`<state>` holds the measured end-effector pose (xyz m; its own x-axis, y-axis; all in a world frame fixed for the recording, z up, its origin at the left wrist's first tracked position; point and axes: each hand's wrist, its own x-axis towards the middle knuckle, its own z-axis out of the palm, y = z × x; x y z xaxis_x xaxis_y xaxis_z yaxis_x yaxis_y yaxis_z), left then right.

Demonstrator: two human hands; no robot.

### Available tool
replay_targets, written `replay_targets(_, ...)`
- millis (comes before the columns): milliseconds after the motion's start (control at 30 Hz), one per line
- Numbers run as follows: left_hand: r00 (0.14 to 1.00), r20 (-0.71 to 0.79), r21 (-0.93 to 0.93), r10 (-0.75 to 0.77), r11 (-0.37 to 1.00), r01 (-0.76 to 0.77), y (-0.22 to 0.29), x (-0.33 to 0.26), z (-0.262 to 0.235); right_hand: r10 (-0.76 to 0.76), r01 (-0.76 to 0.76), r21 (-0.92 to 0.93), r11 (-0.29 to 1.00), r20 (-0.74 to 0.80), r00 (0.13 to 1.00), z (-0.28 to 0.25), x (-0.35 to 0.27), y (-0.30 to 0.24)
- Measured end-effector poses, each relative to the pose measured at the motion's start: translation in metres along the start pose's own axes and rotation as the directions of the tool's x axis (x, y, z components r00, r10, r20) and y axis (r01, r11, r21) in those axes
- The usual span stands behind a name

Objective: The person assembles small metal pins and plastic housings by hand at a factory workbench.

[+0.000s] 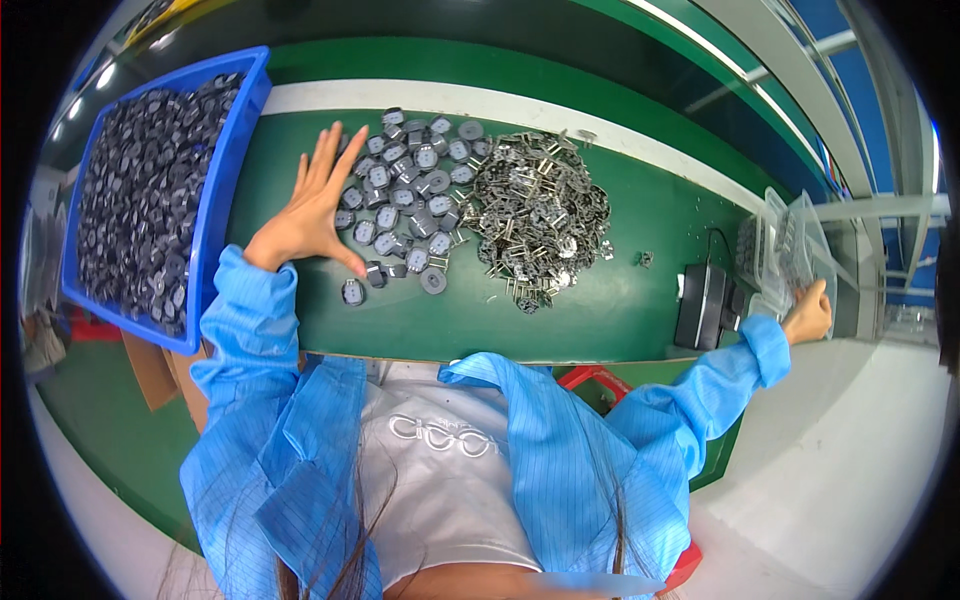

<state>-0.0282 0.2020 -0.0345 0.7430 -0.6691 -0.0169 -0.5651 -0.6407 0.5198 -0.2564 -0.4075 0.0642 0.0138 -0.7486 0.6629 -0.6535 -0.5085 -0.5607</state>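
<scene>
So we've got two heaps on the green bench (600, 330): a pile of round grey discs (410, 200), roughly forty by our count, and right beside it at 3 o'clock a tangle of shiny metal clips (535, 225), too many and too knotted to count. One blue bin (225, 190) sits at 9 o'clock of the discs, packed with the same dark discs, way past counting. One stray clip (646, 259) lies on its own at 3 o'clock of the tangle. One black box (703, 305) with a cable sits farther out that way.

Our left hand (310, 210) lies flat on the bench, fingers spread wide, touching the left edge of the disc pile, holding nothing. Our right arm stretches far out to 3 o'clock, and the right hand (810, 315) is curled at a stack of clear trays (790, 240); we can't tell if it's actually gripping one.
</scene>
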Motion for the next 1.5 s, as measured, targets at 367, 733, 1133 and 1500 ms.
replay_targets(367, 0.990, -0.063, -0.102, 0.126, 0.986, -0.132, 0.004, -0.002, 0.001, 0.033, 0.020, -0.142, 0.990, 0.361, 0.932, 0.013, 0.025, 0.048)
replay_targets(733, 0.992, -0.117, -0.027, 0.050, 0.998, -0.053, 0.039, -0.054, 0.031, -0.921, 0.604, 0.695, 0.390, 0.299, 0.251, -0.040, -0.330, -0.221)
replay_targets(1133, 0.942, 0.056, 0.168, 0.330, 0.927, -0.334, 0.051, -0.019, 0.033, -0.845, 0.819, 0.311, 0.483, 0.409, 0.344, 0.013, -0.330, -0.203)
replay_targets(1500, 0.768, 0.027, 0.307, 0.640, 0.726, -0.615, 0.068, -0.002, 0.065, -0.861, 0.811, 0.367, 0.457, 0.410, 0.300, 0.022, -0.273, -0.174)
